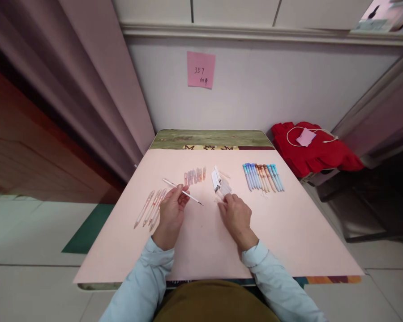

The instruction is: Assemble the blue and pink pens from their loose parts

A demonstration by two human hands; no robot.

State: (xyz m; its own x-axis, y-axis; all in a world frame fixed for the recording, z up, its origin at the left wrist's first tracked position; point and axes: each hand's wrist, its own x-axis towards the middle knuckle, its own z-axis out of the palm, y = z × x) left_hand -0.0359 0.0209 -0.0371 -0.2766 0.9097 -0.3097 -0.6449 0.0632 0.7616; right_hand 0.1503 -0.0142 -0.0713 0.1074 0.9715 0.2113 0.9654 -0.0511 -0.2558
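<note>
My left hand (171, 213) pinches a thin white pen refill (182, 191) that points right with its dark tip over the pink table cover (289, 232). Just left of it lie several clear pen barrels (151, 208). My right hand (237, 215) rests palm down, its fingers reaching into a pile of white refills (219, 181); whether they grip one is hidden. Several small pen caps (195, 175) lie between the hands, farther back.
A row of several blue and tan assembled pens (262, 176) lies at the right rear. A red cloth (314, 147) with a cable and pink pad sits on a seat to the right. A pink note (201, 69) hangs on the wall.
</note>
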